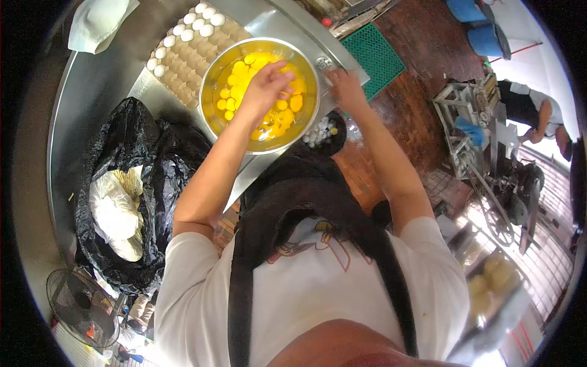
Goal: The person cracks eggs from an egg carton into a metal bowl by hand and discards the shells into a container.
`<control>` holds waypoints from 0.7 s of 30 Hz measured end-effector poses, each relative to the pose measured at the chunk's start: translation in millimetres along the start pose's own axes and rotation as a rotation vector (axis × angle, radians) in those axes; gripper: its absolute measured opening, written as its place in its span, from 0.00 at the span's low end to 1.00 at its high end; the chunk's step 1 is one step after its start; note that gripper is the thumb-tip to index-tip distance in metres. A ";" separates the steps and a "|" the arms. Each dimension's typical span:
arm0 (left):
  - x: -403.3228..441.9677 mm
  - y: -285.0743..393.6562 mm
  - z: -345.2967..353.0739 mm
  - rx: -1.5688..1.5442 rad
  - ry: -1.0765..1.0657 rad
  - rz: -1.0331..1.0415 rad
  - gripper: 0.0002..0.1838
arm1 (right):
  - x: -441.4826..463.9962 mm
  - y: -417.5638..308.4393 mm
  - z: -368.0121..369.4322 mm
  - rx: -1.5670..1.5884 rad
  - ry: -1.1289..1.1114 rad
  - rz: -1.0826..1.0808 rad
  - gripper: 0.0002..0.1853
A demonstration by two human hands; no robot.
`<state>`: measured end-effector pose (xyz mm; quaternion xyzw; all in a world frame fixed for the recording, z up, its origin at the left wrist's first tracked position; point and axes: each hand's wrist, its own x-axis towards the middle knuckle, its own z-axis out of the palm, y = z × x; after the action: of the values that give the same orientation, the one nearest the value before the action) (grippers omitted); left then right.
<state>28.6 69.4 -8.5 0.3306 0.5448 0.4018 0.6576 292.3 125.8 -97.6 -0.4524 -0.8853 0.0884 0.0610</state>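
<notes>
Well, a good deal of cracking is looking done from where I'm standing. The steel mixing bowl [310, 92] is sitting on the metal worktable [284, 24], in front of the person and toward the far side, and a large batch of egg yolks [235, 79] is floating in clear whites inside it. Just left of the bowl, the cardboard egg tray [183, 67] is showing mostly bare hollows, while roughly a dozen whole white eggs [206, 30] are lining its far and left edges; those are looking like the part left over.

The left hand [264, 85] is hovering over the yolks, fingers bent and parted, loosely open, and I'm making out no shell in it. The right hand [346, 92] is reaching just past the bowl's right side, near the table's edge; its fingers are curling away from me, so I can't tell whether it is gripping anything. Nearer, below that edge, white eggshells [319, 133] are piling up in something dark. On the left, a black plastic bag [122, 134] is lying open around a pale bundle [116, 208]. Off to the far right, a co-worker [544, 113] is bending over.
</notes>
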 end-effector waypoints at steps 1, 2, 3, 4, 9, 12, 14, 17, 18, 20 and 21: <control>-1.8 -5.8 1.3 0.004 0.014 0.013 0.30 | -0.5 2.6 0.4 0.051 0.020 0.005 0.29; -3.1 -11.1 2.4 0.009 0.029 0.029 0.30 | 1.7 6.9 0.4 0.101 0.042 0.008 0.29; -6.8 -13.1 4.0 0.014 0.041 0.041 0.30 | 3.1 5.6 -5.3 0.151 0.062 0.015 0.29; -8.8 -13.2 5.1 0.062 0.029 0.055 0.29 | 4.7 4.1 -11.2 0.238 0.135 0.008 0.28; -17.1 3.8 13.3 0.173 -0.070 0.213 0.26 | 18.6 -45.2 -100.2 1.274 -0.317 0.454 0.27; -16.7 18.7 7.0 0.291 -0.141 0.145 0.26 | 22.6 -80.9 -133.6 1.325 -0.411 0.379 0.29; -19.2 18.9 -0.4 0.324 -0.096 0.178 0.24 | 23.7 -89.7 -124.0 1.375 -0.337 0.288 0.29; -23.0 14.0 -7.6 0.379 -0.028 0.188 0.22 | 26.6 -88.2 -102.6 1.273 -0.357 0.121 0.29; -26.8 13.3 -8.6 0.401 -0.018 0.169 0.22 | 27.9 -86.7 -95.2 1.207 -0.386 0.059 0.29; -29.9 8.8 -13.5 0.417 -0.008 0.167 0.21 | 26.2 -91.2 -80.3 1.248 -0.316 0.029 0.30; -30.2 4.9 -16.1 0.410 -0.009 0.180 0.21 | 26.3 -94.2 -76.4 1.268 -0.282 0.014 0.30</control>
<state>9.5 44.7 6.4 0.5067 0.5803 0.3382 0.5404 216.9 100.7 -2.3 -0.3184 -0.6578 0.6529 0.1990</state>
